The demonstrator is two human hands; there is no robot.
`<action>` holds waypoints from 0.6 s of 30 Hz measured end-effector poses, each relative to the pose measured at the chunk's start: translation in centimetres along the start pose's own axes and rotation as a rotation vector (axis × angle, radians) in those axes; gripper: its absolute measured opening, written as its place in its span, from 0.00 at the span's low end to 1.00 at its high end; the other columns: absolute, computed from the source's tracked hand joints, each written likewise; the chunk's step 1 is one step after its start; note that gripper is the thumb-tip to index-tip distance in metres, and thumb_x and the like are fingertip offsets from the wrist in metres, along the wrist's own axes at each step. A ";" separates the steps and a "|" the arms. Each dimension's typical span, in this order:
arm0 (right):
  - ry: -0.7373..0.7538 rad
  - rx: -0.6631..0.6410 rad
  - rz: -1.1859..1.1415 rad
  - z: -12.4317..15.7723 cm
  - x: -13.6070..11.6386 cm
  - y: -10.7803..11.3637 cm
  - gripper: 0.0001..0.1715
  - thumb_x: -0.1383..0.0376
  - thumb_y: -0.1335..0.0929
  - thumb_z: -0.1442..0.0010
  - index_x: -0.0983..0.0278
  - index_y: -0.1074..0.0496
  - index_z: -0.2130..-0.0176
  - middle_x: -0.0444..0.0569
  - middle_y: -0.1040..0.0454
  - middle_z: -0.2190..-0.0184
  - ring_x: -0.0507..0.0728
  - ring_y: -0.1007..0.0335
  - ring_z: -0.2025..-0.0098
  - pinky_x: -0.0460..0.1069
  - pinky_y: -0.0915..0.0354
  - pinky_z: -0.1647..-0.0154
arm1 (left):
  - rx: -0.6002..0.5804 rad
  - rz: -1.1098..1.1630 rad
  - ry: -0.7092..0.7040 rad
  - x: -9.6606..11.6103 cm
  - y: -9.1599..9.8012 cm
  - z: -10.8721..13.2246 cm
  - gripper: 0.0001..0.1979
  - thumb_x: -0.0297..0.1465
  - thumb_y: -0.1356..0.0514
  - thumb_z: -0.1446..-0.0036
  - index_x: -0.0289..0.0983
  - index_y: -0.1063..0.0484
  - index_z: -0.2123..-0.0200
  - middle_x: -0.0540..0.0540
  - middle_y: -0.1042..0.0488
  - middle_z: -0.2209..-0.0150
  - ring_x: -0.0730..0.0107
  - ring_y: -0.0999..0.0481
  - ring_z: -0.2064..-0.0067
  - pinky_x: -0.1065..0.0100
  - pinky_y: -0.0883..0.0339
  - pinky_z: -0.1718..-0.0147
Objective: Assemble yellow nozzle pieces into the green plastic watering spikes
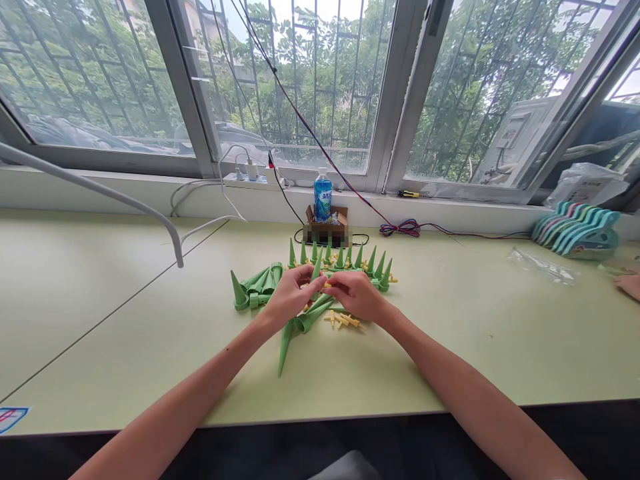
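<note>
My left hand [290, 293] is closed round a green cone-shaped spike [317, 265] that points up between my hands. My right hand [356, 293] pinches a small yellow plastic piece [327, 285] against that spike. Both hands meet over the pale green table [475, 333]. Below them lie loose green spikes [300, 323] and several small yellow pieces [343, 320]. A pile of green spikes [255, 285] lies to the left. A row of upright green spikes [350, 259] with yellow parts stands just behind my hands.
A blue-labelled bottle [323, 195] stands in a small cardboard box [327, 230] at the back by the window sill. Red and black cables [400, 229] run along the wall. Teal hangers [575, 230] are stacked at the far right beside a clear plastic bag [540, 265]. A white tube [100, 190] arches over the left.
</note>
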State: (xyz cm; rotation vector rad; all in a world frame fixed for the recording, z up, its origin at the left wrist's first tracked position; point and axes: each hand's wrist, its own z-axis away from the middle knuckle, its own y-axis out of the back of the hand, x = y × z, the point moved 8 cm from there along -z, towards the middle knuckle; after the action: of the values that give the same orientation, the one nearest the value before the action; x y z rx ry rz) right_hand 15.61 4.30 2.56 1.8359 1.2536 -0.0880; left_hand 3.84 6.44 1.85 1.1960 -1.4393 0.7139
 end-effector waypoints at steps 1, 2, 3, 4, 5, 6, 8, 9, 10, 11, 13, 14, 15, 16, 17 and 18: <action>0.000 -0.002 -0.003 0.0 0.0 0.0 0.15 0.62 0.35 0.37 0.65 0.32 0.74 0.40 0.41 0.80 0.49 0.49 0.77 0.45 0.48 0.75 | 0.003 0.003 0.003 0.0 0.0 0.0 0.16 0.43 0.35 0.51 0.36 0.33 0.74 0.52 0.35 0.77 0.78 0.37 0.79 0.76 0.43 0.85; 0.002 -0.004 -0.005 0.0 0.0 0.0 0.15 0.62 0.35 0.37 0.65 0.32 0.74 0.40 0.41 0.80 0.49 0.49 0.77 0.45 0.48 0.75 | 0.004 0.008 0.007 0.1 0.0 0.0 0.17 0.43 0.35 0.51 0.36 0.33 0.74 0.53 0.36 0.78 0.78 0.38 0.79 0.76 0.43 0.85; 0.005 -0.005 -0.006 0.0 0.1 -0.1 0.15 0.62 0.35 0.37 0.65 0.32 0.74 0.40 0.41 0.80 0.49 0.49 0.77 0.45 0.49 0.75 | 0.005 0.014 0.011 0.0 0.0 0.1 0.17 0.43 0.35 0.51 0.36 0.34 0.74 0.53 0.36 0.77 0.79 0.39 0.79 0.77 0.43 0.85; 0.006 -0.006 -0.003 0.0 0.1 -0.1 0.15 0.62 0.35 0.37 0.65 0.32 0.74 0.40 0.41 0.80 0.49 0.49 0.77 0.45 0.49 0.75 | 0.004 0.022 0.016 0.0 0.0 0.1 0.17 0.43 0.35 0.51 0.36 0.34 0.74 0.53 0.36 0.77 0.78 0.38 0.79 0.77 0.43 0.85; 0.007 -0.004 0.003 0.0 0.0 -0.1 0.15 0.62 0.35 0.37 0.65 0.32 0.74 0.40 0.41 0.80 0.49 0.49 0.77 0.45 0.49 0.75 | 0.001 0.031 0.025 -0.1 0.0 0.0 0.16 0.43 0.35 0.51 0.36 0.33 0.74 0.52 0.36 0.77 0.78 0.38 0.78 0.77 0.43 0.84; 0.007 0.000 0.011 0.0 0.0 0.0 0.15 0.62 0.35 0.37 0.65 0.32 0.74 0.40 0.41 0.80 0.49 0.49 0.77 0.45 0.48 0.75 | -0.005 0.047 0.038 -0.3 -0.1 0.0 0.16 0.42 0.35 0.51 0.35 0.32 0.73 0.52 0.35 0.76 0.78 0.37 0.77 0.77 0.42 0.84; 0.007 0.012 0.034 0.0 -0.2 0.1 0.15 0.60 0.36 0.36 0.64 0.31 0.72 0.41 0.39 0.80 0.49 0.48 0.77 0.45 0.47 0.74 | -0.024 0.111 0.077 -0.7 -0.2 0.0 0.16 0.42 0.35 0.51 0.35 0.31 0.71 0.50 0.34 0.75 0.77 0.36 0.76 0.76 0.40 0.83; 0.012 0.015 0.046 0.0 -0.3 0.2 0.15 0.60 0.36 0.35 0.64 0.31 0.71 0.42 0.38 0.79 0.49 0.46 0.77 0.45 0.46 0.73 | -0.034 0.153 0.102 -1.0 -0.2 -0.1 0.16 0.43 0.35 0.51 0.34 0.30 0.71 0.49 0.34 0.74 0.77 0.35 0.75 0.76 0.39 0.82; 0.021 0.017 0.058 -0.1 -0.5 0.3 0.14 0.60 0.37 0.34 0.64 0.31 0.69 0.42 0.36 0.78 0.50 0.44 0.76 0.45 0.45 0.72 | -0.044 0.197 0.129 -1.2 -0.3 -0.1 0.17 0.43 0.35 0.51 0.34 0.30 0.70 0.49 0.33 0.73 0.77 0.35 0.75 0.76 0.39 0.82; 0.034 0.013 0.070 -0.1 -0.7 0.3 0.14 0.60 0.38 0.33 0.64 0.31 0.67 0.43 0.34 0.76 0.50 0.42 0.75 0.45 0.44 0.71 | -0.054 0.236 0.154 -1.4 -0.4 -0.1 0.17 0.43 0.34 0.51 0.34 0.30 0.70 0.48 0.33 0.72 0.77 0.35 0.75 0.76 0.39 0.82; 0.062 -0.004 0.099 0.0 -1.1 0.3 0.15 0.60 0.40 0.32 0.64 0.31 0.66 0.45 0.32 0.73 0.51 0.39 0.72 0.46 0.43 0.69 | -0.070 0.292 0.196 -1.8 -0.5 -0.1 0.18 0.43 0.34 0.51 0.33 0.29 0.70 0.48 0.32 0.72 0.78 0.34 0.76 0.76 0.39 0.82; 0.073 -0.013 0.112 0.0 -1.2 0.2 0.15 0.60 0.41 0.31 0.64 0.32 0.66 0.46 0.32 0.72 0.51 0.39 0.72 0.46 0.43 0.68 | -0.075 0.309 0.210 -1.9 -0.6 -0.1 0.18 0.43 0.34 0.52 0.33 0.29 0.70 0.49 0.32 0.72 0.78 0.34 0.76 0.76 0.39 0.82; 0.080 -0.020 0.124 0.0 -1.3 0.2 0.16 0.60 0.42 0.31 0.64 0.33 0.67 0.46 0.32 0.72 0.52 0.39 0.71 0.46 0.43 0.68 | -0.075 0.321 0.221 -1.9 -0.6 -0.1 0.18 0.43 0.33 0.53 0.33 0.29 0.70 0.49 0.32 0.73 0.79 0.35 0.77 0.76 0.39 0.82; 0.084 -0.027 0.132 0.0 -1.3 0.1 0.17 0.60 0.42 0.31 0.63 0.34 0.68 0.46 0.32 0.72 0.52 0.39 0.71 0.46 0.44 0.69 | -0.073 0.329 0.227 -2.0 -0.6 -0.1 0.17 0.42 0.33 0.53 0.33 0.29 0.71 0.49 0.32 0.73 0.79 0.35 0.77 0.76 0.39 0.82; 0.085 -0.032 0.137 0.0 -1.2 0.0 0.17 0.60 0.43 0.30 0.63 0.35 0.68 0.46 0.32 0.72 0.52 0.39 0.72 0.46 0.44 0.69 | -0.068 0.331 0.230 -2.0 -0.6 -0.1 0.17 0.42 0.32 0.54 0.34 0.29 0.71 0.50 0.32 0.73 0.79 0.35 0.77 0.76 0.39 0.82; 0.084 -0.035 0.139 0.0 -1.2 0.0 0.18 0.60 0.43 0.30 0.63 0.35 0.69 0.46 0.33 0.73 0.52 0.40 0.72 0.46 0.45 0.70 | -0.064 0.329 0.229 -2.0 -0.6 -0.1 0.17 0.41 0.32 0.54 0.34 0.29 0.71 0.50 0.32 0.74 0.79 0.35 0.77 0.76 0.39 0.82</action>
State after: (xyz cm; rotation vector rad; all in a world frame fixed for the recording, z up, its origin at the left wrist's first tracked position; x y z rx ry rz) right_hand 15.01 3.42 3.10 1.9072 1.1731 0.0880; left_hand 4.23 6.89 -0.10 0.8062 -1.4668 0.9887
